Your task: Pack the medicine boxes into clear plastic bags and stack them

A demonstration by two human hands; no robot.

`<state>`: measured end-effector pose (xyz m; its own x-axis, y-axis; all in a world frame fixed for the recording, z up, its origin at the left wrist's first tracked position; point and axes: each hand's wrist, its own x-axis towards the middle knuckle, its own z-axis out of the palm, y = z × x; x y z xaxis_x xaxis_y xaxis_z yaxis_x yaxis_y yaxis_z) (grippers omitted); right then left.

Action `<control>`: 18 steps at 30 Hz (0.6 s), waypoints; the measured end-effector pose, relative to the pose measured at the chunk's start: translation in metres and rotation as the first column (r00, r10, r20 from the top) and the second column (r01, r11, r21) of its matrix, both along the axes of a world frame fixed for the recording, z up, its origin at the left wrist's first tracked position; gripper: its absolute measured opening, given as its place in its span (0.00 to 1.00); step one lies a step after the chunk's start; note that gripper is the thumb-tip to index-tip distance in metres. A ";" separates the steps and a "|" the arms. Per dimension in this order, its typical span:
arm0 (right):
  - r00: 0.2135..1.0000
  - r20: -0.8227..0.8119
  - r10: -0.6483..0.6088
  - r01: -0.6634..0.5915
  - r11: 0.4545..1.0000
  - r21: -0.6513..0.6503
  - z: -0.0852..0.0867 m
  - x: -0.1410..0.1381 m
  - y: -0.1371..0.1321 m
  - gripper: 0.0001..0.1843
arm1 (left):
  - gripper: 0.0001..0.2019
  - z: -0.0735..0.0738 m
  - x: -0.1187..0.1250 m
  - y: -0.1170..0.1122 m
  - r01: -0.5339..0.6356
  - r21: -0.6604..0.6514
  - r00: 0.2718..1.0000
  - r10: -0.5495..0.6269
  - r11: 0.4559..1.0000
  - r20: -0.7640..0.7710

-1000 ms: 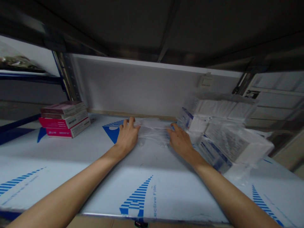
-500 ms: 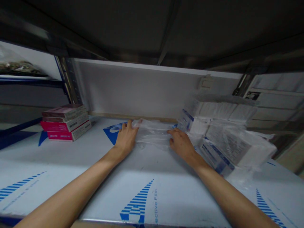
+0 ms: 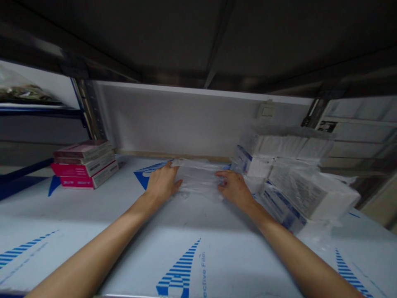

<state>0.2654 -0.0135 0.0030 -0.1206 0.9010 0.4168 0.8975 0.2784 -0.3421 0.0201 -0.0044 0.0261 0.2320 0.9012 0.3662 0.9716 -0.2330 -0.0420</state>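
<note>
A clear, crinkled plastic bag [image 3: 198, 178] lies on the film-covered shelf near the back wall; what it contains, if anything, I cannot make out. My left hand [image 3: 163, 181] grips its left edge, fingers at the far corner and thumb on the near side. At the opposite edge, my right hand [image 3: 235, 186] has its thumb and index finger bent around the plastic. To the right of that hand stand plastic-wrapped white packs [image 3: 307, 190] with blue-printed sides, close to my forearm.
Pink and white boxes [image 3: 87, 165] are stacked on the left of the shelf [image 3: 149, 252]. A dark upper shelf [image 3: 173, 41] hangs low overhead. Metal posts [image 3: 88, 107] stand at both sides, and a switch [image 3: 266, 110] sits on the back wall.
My left thumb has come into view, apart from the fingers, and the left hand has shifted slightly left. The right fingers have curled a little. The bag lies nearly where it was.
</note>
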 end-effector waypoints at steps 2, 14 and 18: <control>0.997 0.033 0.066 -0.067 0.997 0.028 -0.005 0.004 0.001 0.35 | 0.26 0.003 0.001 -0.003 0.010 -0.011 1.000 -0.010 1.000 -0.026; 0.984 -0.173 0.044 -0.034 0.997 0.062 -0.004 -0.006 0.008 0.11 | 0.14 0.005 0.004 -0.007 0.078 0.041 0.994 -0.081 0.996 0.071; 0.990 -0.133 0.039 -0.036 0.999 0.028 0.000 -0.010 0.003 0.09 | 0.19 0.009 0.007 -0.011 0.082 0.042 0.996 -0.082 0.996 0.016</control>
